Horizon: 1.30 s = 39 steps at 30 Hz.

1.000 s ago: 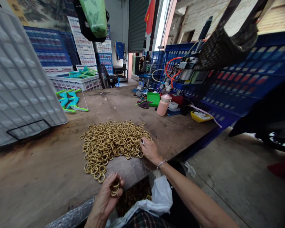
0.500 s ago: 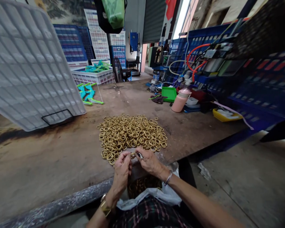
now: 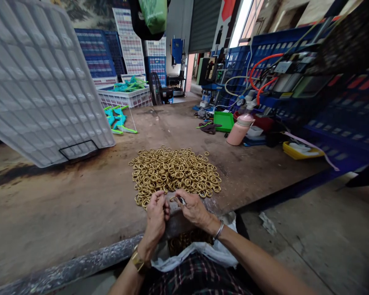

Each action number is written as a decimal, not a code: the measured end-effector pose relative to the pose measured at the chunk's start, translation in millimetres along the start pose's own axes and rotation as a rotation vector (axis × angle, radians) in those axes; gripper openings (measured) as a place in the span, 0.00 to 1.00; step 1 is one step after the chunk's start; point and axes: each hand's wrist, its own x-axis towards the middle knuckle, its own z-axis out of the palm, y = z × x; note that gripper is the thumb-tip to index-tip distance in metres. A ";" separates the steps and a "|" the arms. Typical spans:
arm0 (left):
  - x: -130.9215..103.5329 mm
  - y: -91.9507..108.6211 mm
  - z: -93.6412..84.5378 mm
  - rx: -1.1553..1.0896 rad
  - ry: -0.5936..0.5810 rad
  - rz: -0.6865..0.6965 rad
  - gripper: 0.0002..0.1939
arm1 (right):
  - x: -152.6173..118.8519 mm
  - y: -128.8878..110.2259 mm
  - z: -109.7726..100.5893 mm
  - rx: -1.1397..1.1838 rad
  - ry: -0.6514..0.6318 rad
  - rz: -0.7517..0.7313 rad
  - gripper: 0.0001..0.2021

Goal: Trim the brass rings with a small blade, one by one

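Note:
A wide pile of brass-coloured rings [image 3: 175, 170] lies on the brown worktable [image 3: 80, 209]. At the pile's near edge, my left hand [image 3: 157, 211] has its fingers pinched together; what they hold, if anything, is too small to make out. Just to its right, my right hand [image 3: 192, 208] grips a brass ring [image 3: 173, 199] at its fingertips, along with a small dark and pale item that I cannot identify. Below both hands, more rings [image 3: 187, 241] fill a white bag [image 3: 199, 248] at my lap.
A tall pale plastic crate [image 3: 49, 82] stands at the left, with turquoise and green parts [image 3: 118, 119] beside it. Farther right are a green tray [image 3: 224, 121], a pink bottle [image 3: 240, 130], a yellow tray [image 3: 295, 153] and a machine with orange hoses [image 3: 283, 78].
My hands have moved slightly apart, and the ring that was between them is now at my right fingertips. The whole view has shifted slightly.

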 end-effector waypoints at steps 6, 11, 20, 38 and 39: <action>-6.8 0.6 -4.2 0.197 -0.140 0.043 0.17 | 7.4 -8.1 -5.8 0.094 -0.001 0.071 0.06; -4.8 -0.5 -5.5 0.232 -0.110 0.062 0.15 | 13.1 -15.0 -5.7 0.253 0.035 0.172 0.08; -10.8 2.2 -2.8 0.331 -0.097 0.187 0.14 | 18.8 -15.0 -3.3 0.306 0.016 0.325 0.08; -26.5 0.9 -5.3 0.184 -0.225 0.046 0.16 | -3.7 -12.6 -8.2 -0.246 -0.171 0.035 0.06; -26.3 0.1 -5.7 0.210 -0.221 0.056 0.16 | -4.6 -13.9 -8.0 -0.278 -0.187 0.029 0.06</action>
